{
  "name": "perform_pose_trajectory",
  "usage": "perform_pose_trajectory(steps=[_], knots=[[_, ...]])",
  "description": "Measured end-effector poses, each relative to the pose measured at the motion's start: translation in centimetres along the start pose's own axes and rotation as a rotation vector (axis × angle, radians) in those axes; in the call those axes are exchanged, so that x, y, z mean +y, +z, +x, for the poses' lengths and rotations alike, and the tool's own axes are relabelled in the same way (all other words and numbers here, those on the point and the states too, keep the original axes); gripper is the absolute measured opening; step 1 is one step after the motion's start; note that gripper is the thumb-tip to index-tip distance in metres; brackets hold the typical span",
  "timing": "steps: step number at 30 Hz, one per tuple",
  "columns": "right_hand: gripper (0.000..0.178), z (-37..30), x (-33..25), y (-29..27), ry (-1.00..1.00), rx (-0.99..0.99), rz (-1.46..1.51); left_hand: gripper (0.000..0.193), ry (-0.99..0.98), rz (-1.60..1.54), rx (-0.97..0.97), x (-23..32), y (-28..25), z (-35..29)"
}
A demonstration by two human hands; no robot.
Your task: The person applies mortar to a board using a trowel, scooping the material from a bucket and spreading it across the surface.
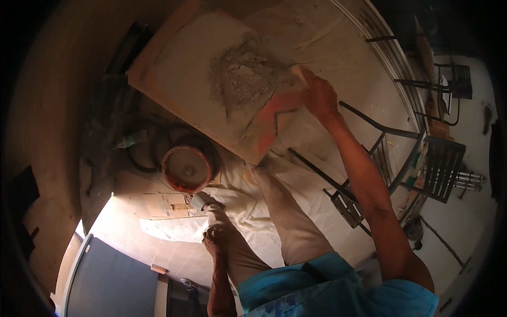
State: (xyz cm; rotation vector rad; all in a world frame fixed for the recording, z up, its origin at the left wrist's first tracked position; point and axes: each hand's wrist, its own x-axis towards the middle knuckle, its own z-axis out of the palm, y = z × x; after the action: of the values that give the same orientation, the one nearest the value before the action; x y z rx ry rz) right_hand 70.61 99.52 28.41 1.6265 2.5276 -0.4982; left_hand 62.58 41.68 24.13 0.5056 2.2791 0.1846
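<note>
My right hand (321,96) is closed round a short, pale, flat-edged piece (300,75), mostly hidden in the fingers; its kind is unclear. It sits at the right edge of a dust-covered board (185,68). Just left of it lies a heap of grey rubble and dust (245,74) in the board's middle. A reddish patch (266,121) and a thin, dark, bent rod (277,119) show on the near right part of the board. My left hand (214,242) rests against my left leg with curled fingers; what they hold, if anything, is hidden.
A round, red-rimmed bucket (186,168) stands left of my legs, near a green-labelled plastic bottle (132,139). Pale sheeting (237,211) covers the floor round my feet. Dark metal chairs (443,164) stand at right. A grey-blue panel (116,280) is at lower left.
</note>
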Motion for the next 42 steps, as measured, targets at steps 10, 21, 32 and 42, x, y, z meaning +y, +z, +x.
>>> perform_pose_trajectory(steps=[10,21,32,42], knots=[[0.067,0.9,3.1,2.5,0.041,-0.079,0.052,0.021,-0.104,-0.029,0.044,0.4,0.0,0.0],[0.056,0.4,4.2,4.4,-0.096,0.006,0.352,0.026,-0.224,-0.110,0.017,-1.1,0.6,0.3],[0.066,-1.4,0.8,6.4,0.146,-0.164,0.620,0.039,-0.223,-0.081,-0.052,-0.2,0.0,0.8],[0.033,-4.5,-5.6,4.3,0.466,-0.321,1.065,0.033,-0.196,-0.049,-0.042,-1.3,0.2,0.7]])
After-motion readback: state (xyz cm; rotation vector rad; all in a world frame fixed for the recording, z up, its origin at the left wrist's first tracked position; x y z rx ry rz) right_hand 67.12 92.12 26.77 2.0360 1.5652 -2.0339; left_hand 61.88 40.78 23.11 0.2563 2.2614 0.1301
